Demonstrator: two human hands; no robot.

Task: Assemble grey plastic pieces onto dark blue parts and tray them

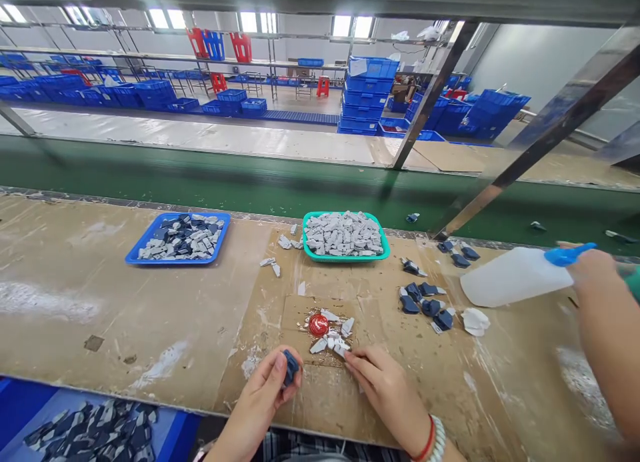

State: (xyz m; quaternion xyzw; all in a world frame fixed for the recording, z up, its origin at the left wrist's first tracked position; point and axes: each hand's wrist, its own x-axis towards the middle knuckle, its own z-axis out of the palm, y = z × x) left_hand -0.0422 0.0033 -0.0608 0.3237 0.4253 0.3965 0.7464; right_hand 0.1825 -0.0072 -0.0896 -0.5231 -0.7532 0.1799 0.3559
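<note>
Gripping a dark blue piece (291, 367) in the left hand (267, 389), pressing thumb and curled fingers together around it just above the near edge of the worktable (190, 345). Reaching inward with the right hand (383, 382), holding those fingers close together rather than spread, and touching the nearest gray piece (341, 349) with the tips. Leaving unclear, with the thumb's contact poorly shown, whether pinching that piece or merely resting on it.

Apparently picking out one gray piece while holding the dark blue one ready: judging by the pose, being at the selecting step. Probably calling next for a light, sure pinch on a single piece and a clean lift from its neighbors, with the left grip staying steady.

Working with a glossy red disc (319, 325) lying just beyond the right fingertips, among loose gray pieces. Facing a green basket (347, 258) heaped with gray pieces, farther out ahead of both hands' fingers, and a blue tray (173, 262) of mixed pieces, well off to the left of the left fingers. Sitting beside a cluster of dark blue pieces (430, 307), ahead and to the right of the right fingers, with a co-worker's hand (593, 272) holding a white bottle (515, 279) beyond.
</note>
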